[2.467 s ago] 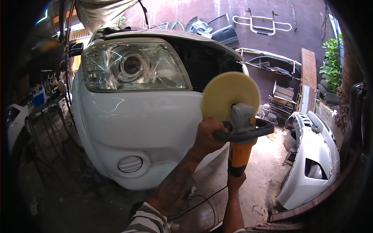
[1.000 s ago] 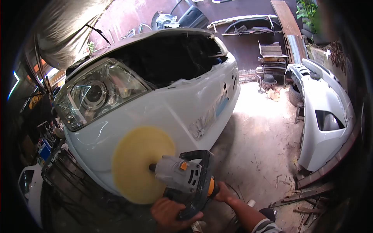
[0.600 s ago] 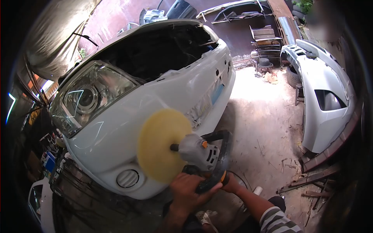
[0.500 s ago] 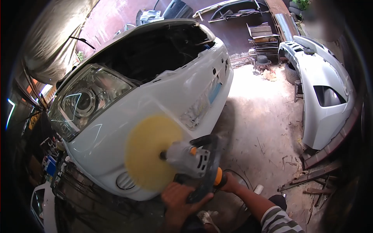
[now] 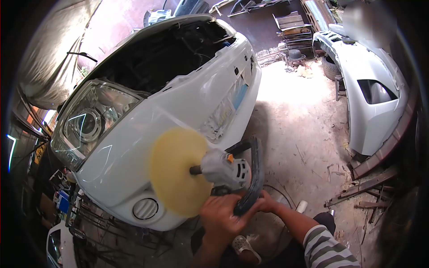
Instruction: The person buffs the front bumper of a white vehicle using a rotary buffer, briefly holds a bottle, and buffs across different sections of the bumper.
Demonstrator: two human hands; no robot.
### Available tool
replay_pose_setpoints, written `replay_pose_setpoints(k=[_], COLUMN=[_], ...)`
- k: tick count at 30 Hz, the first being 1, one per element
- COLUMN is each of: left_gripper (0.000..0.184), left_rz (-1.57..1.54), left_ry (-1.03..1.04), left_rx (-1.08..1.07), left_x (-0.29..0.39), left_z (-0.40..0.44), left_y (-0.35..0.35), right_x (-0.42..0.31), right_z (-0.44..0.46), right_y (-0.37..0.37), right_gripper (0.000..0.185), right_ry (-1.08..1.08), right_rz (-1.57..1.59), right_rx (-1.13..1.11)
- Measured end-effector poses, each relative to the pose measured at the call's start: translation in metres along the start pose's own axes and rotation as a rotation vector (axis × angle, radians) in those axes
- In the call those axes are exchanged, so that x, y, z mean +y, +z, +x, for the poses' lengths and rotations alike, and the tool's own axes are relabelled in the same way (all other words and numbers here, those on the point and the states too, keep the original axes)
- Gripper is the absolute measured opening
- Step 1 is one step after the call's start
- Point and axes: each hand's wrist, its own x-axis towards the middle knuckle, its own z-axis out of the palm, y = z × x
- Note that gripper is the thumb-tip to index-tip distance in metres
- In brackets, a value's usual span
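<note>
A power polisher (image 5: 225,169) with a grey body and black loop handle is held in front of the white car bumper (image 5: 147,120). Its round yellow pad (image 5: 178,172) is blurred and overlaps the bumper's lower front; whether it touches the paint I cannot tell. My left hand (image 5: 221,214) is closed round the polisher at the lower end of the loop handle. Behind that handle, my right hand (image 5: 267,202) grips the rear of the tool, its fingers partly hidden. A round slatted insert (image 5: 145,208) sits in the bumper just left of the pad.
A headlight (image 5: 87,125) is set above the bumper's left end. Another white bumper (image 5: 371,89) rests on a stand at right. Wood pieces (image 5: 362,192) lie on the floor (image 5: 299,147), and a cable (image 5: 283,194) runs beside my right arm.
The polisher and both hands have shifted slightly right, and the tool has turned a little. The bumper sits slightly further left and up in view.
</note>
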Motion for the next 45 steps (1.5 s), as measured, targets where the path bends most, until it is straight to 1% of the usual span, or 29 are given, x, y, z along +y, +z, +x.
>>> replay_pose_setpoints(k=[1,3,6,7,9,12,13,14,15,16,17,19,20,21,22,23,25,26,27,28,30,31,33,34,36,40,42,43,45], left_gripper=[0.037,0.036,0.033,0.033,0.032,0.032,0.032,0.032,0.033,0.035,0.035,0.041,0.046,0.052,0.057,0.061,0.054,0.059,0.066,0.066,0.072,0.072,0.060,0.060,0.062,0.065,0.067,0.067,0.074], left_rz=[-0.016,-0.025,-0.041,-0.049,-0.063,-0.052,-0.023,-0.021,0.002,0.026,0.031,0.059,0.060,0.062,0.123,0.184,0.055,0.147,0.238,0.241,0.347,0.355,-0.027,-0.022,-0.032,-0.081,-0.054,-0.057,0.239], left_ry=[-0.033,-0.017,-0.009,-0.018,-0.017,0.011,0.039,0.041,-0.013,-0.069,-0.073,-0.085,-0.121,-0.155,-0.088,-0.017,-0.046,-0.035,-0.022,-0.012,-0.082,-0.079,-0.103,-0.110,-0.087,-0.107,-0.104,-0.101,-0.187], left_rx=[-0.048,-0.051,-0.059,-0.065,-0.065,-0.065,-0.070,-0.062,-0.070,-0.078,-0.073,0.081,0.085,0.090,0.171,0.247,0.544,0.637,0.729,0.713,0.828,0.804,0.700,0.684,0.621,0.555,0.473,0.481,0.724], left_x=[0.002,0.000,0.002,0.003,0.004,0.004,0.005,0.004,0.002,0.000,-0.001,0.000,0.002,-0.001,-0.011,-0.021,-0.029,-0.039,-0.050,-0.056,-0.063,-0.059,-0.049,-0.051,-0.055,-0.046,-0.045,-0.042,-0.036], left_z=[0.006,0.016,0.018,0.018,0.013,0.007,0.005,0.002,-0.003,-0.007,-0.010,-0.014,-0.015,-0.017,-0.024,-0.029,-0.027,-0.034,-0.046,-0.056,-0.069,-0.066,-0.061,-0.062,-0.062,-0.050,-0.047,-0.044,-0.039], left_y=[0.002,0.006,0.006,0.005,0.010,0.013,0.013,0.010,0.006,0.001,-0.006,-0.026,-0.043,-0.061,-0.073,-0.084,-0.100,-0.106,-0.111,-0.119,-0.130,-0.132,-0.136,-0.139,-0.147,-0.146,-0.142,-0.135,-0.119], right_x=[-0.015,-0.041,-0.005,-0.008,-0.016,-0.020,-0.020,-0.019,-0.016,0.016,0.014,0.007,-0.026,-0.082,-0.121,-0.138,-0.154,-0.152,-0.151,-0.152,-0.163,-0.163,-0.162,-0.163,-0.165,-0.158,-0.150,-0.151,-0.150], right_z=[-0.001,-0.001,0.000,-0.001,-0.005,-0.015,-0.018,-0.020,-0.024,-0.028,-0.028,-0.033,-0.029,-0.019,-0.011,-0.009,-0.006,-0.004,-0.002,0.000,-0.003,-0.003,-0.004,-0.005,-0.006,-0.008,-0.010,-0.009,-0.010], right_y=[-0.005,-0.013,-0.021,-0.024,-0.029,-0.034,-0.036,-0.035,-0.033,-0.034,-0.032,-0.029,-0.026,-0.023,-0.020,-0.015,-0.008,-0.010,-0.006,0.001,0.008,0.012,0.017,0.018,0.017,0.018,0.024,0.020,0.010], right_gripper=[0.041,0.037,0.038,0.038,0.037,0.037,0.037,0.039,0.041,0.052,0.052,0.061,0.061,0.061,0.061,0.061,0.059,0.060,0.060,0.060,0.060,0.060,0.061,0.061,0.060,0.059,0.060,0.060,0.061], right_ry=[0.001,0.095,0.130,0.127,0.300,0.325,0.322,0.299,0.274,0.300,0.298,0.175,0.173,0.108,0.040,0.032,-0.136,-0.207,-0.212,-0.212,-0.157,-0.151,-0.168,-0.158,-0.139,-0.094,-0.157,-0.161,-0.091], right_rz=[0.001,-0.030,0.051,0.050,0.188,0.243,0.235,0.144,0.057,-0.016,-0.018,-0.212,-0.213,-0.140,-0.066,-0.064,0.117,0.003,0.016,0.055,0.072,0.095,0.065,0.080,0.001,0.013,0.275,0.267,0.275], right_rx=[0.001,-0.052,-0.104,-0.101,-0.127,-0.148,-0.150,-0.116,-0.083,-0.052,-0.060,0.109,0.097,-0.047,-0.189,-0.194,-0.199,-0.231,-0.223,-0.245,-0.292,-0.286,-0.320,-0.317,-0.379,-0.386,-0.255,-0.257,-0.264])
